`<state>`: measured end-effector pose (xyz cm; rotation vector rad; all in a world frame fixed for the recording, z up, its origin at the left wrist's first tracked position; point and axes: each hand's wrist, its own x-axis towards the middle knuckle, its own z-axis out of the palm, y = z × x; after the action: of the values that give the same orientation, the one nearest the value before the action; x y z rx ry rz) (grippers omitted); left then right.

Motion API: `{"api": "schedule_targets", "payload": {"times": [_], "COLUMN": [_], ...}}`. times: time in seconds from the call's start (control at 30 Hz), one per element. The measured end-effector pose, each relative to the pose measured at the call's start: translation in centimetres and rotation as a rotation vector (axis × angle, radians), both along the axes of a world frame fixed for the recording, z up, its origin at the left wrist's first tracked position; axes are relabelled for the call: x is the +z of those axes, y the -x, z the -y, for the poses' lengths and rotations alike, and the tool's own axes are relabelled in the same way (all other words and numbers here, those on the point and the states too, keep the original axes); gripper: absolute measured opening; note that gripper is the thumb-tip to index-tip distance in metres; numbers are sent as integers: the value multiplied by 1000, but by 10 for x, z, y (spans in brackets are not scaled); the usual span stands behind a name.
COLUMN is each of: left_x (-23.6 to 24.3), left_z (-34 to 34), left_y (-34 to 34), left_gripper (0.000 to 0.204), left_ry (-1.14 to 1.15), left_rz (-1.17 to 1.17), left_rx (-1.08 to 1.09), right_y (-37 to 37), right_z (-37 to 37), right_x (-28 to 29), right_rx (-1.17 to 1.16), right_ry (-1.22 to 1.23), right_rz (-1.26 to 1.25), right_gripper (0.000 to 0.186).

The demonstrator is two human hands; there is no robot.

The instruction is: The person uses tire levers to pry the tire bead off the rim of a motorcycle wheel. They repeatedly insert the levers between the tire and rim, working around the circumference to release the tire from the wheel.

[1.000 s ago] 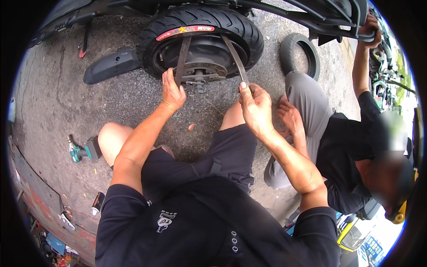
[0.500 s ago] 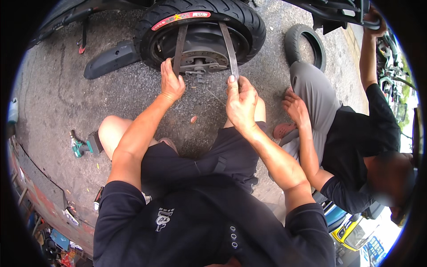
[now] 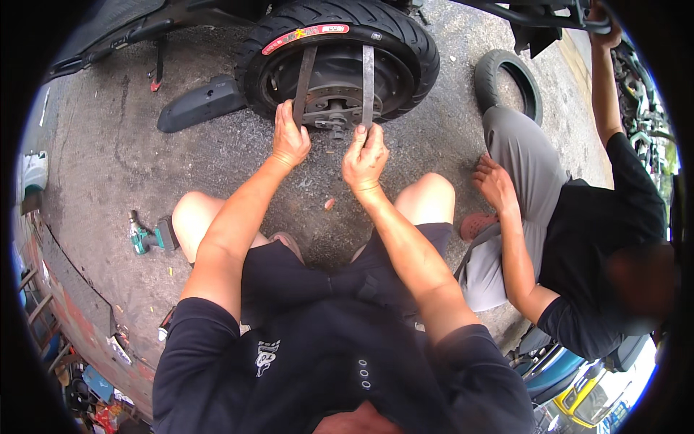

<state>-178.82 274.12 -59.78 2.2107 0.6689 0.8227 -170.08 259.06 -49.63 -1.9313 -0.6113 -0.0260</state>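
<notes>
A: Which way does the mounted tyre (image 3: 418, 65) lie from the fingers?
B: Up-frame, top centre: left hand (image 3: 292, 141) closed round the left lever (image 3: 304, 87), right hand (image 3: 366, 160) round the right lever (image 3: 367, 85), each bar lengthwise toward the sidewall (neither hand looks clearly nearer).
A: And around?
B: Rough grey ground (image 3: 108, 159), a loose tyre (image 3: 487, 87) upper right, a co-worker (image 3: 593, 224) at right

Outdoor repair spot: tyre levers (image 3: 368, 83), loose tyre (image 3: 489, 81), power tool (image 3: 150, 238).
</notes>
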Motion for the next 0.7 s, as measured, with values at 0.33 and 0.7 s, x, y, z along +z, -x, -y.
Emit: {"api": "schedule_targets", "payload": {"times": [0.33,0.7], "left_x": [16,0], "left_z": [-3,-17], "left_y": [11,23], "left_gripper": [58,52], "left_ry": [-24,-173], "left_rz": [14,-80], "left_rx": [-44,-21], "right_y": [-29,-70], "right_z": [-5,10], "right_x": [-55,-69], "right_rx": [-22,70], "right_ry": [36,143], "right_rz": [200,353], "right_gripper": [26,28]}}
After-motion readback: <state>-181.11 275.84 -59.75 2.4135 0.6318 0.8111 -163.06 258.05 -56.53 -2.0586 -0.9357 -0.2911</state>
